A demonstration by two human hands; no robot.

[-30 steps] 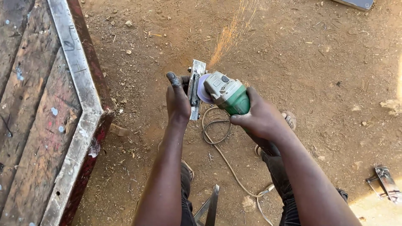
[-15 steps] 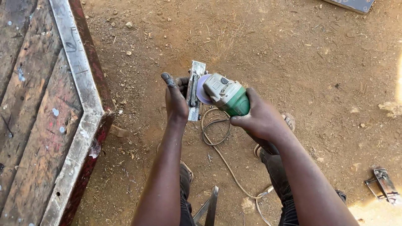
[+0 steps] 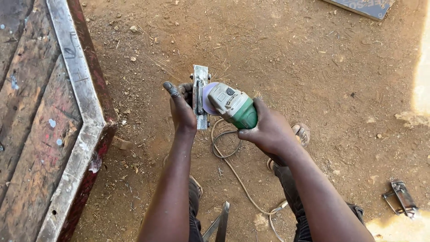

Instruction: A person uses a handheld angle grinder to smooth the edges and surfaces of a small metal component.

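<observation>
grinder against a metal piece, over the dirt ground

the angle grinder (image 3: 233,107) has a green body and a grey head, and it is in the middle of the view, a little above the dirt ground (image 3: 291,58). its round disc (image 3: 208,99) is touching the right side of a narrow metal piece (image 3: 200,96), which stands almost upright in the picture. the right hand (image 3: 268,131) is clenched around the green back part of the grinder. the left hand (image 3: 181,110) is grasping the metal piece from the left side, with the thumb lifted and the fingers hidden behind the piece.

a pale cord (image 3: 237,175) makes a loop on the ground just below the grinder and then runs down between the legs of the person. a foot in a sandal (image 3: 302,134) is near the right hand, partly hidden by the arm.

at the left there is a big frame (image 3: 80,107) of grey metal bars with a rusty red edge, well apart from the hands. at the bottom, between the arms, an angled metal bar (image 3: 219,224) is visible. a small metal bracket (image 3: 402,197) lies at the lower right, and a flat dark board (image 3: 363,6) is at the upper right corner.
</observation>
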